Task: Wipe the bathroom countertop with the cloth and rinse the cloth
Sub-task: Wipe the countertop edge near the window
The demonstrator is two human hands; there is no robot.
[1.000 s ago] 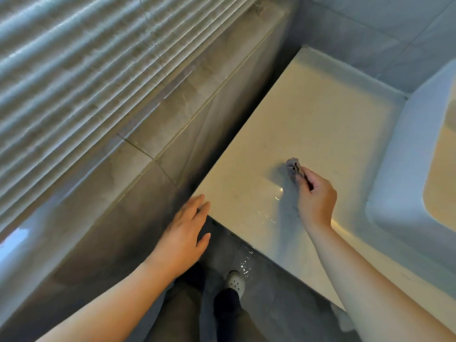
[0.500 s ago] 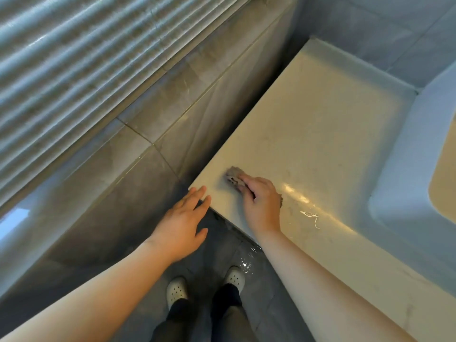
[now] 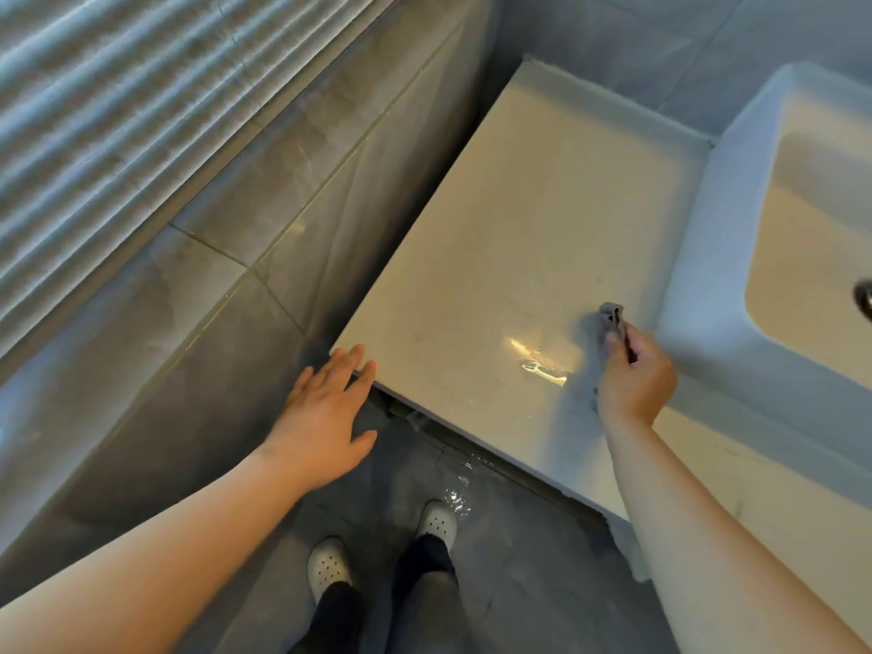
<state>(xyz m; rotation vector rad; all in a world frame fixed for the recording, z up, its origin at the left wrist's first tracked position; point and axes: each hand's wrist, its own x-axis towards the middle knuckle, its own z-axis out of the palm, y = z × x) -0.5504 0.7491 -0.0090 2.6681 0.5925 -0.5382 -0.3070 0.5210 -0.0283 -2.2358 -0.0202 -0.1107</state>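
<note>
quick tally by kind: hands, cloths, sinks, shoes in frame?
Hands: 2, left hand open at the countertop corner, right hand gripping the cloth
Cloth: 1
Sink: 1
Shoes: 2, white
Total: 6

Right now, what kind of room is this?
Most likely a bathroom: a white vessel sink sits on a pale countertop, with grey tiled walls and a wet tiled floor.
</note>
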